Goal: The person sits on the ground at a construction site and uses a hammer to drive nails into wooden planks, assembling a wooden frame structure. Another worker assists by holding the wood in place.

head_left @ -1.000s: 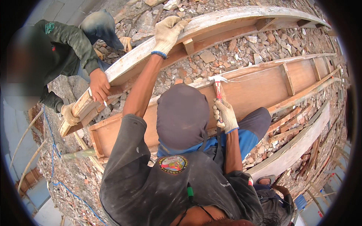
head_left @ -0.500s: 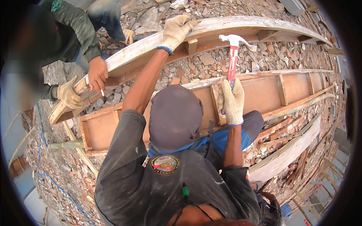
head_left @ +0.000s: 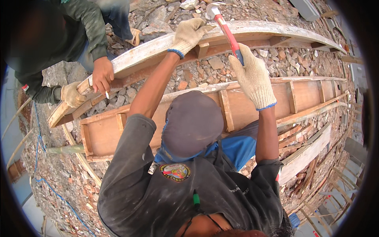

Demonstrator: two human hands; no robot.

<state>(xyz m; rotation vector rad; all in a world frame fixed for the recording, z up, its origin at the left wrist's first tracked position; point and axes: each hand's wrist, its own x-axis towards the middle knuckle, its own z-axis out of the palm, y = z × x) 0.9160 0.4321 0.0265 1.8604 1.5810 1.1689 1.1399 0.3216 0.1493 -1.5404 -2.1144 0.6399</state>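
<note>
1. Across the far side of the rubble (head_left: 284,57), a curved beam (head_left: 260,28) runs from left to right, its top edge white and its inner side brown, with short blocks along it.
2. On that beam, left of the hammer, rests the left hand (head_left: 190,36) in a cream glove with a blue cuff; its fingers are bent over the white edge, gripping it.
3. To the right and nearer, the right hand (head_left: 252,77), gloved alike, has its fingers closed around the handle of the hammer (head_left: 227,31).
4. Past the beam's far edge, the hammer's grey head shows against the rubble; its red handle slants nearer and to the right, crossing in front of the beam. How high it is above the beam, I cannot tell.
5. At the beam's left end, a co-worker's bare hand (head_left: 103,75) lies on it with a small white stick (head_left: 107,94) between the fingers, and a co-worker's gloved hand (head_left: 72,94) grips the tip.
6. On the near side, a long brown panel (head_left: 307,93) with cross-pieces lies along the beam, rubble between them.
</note>
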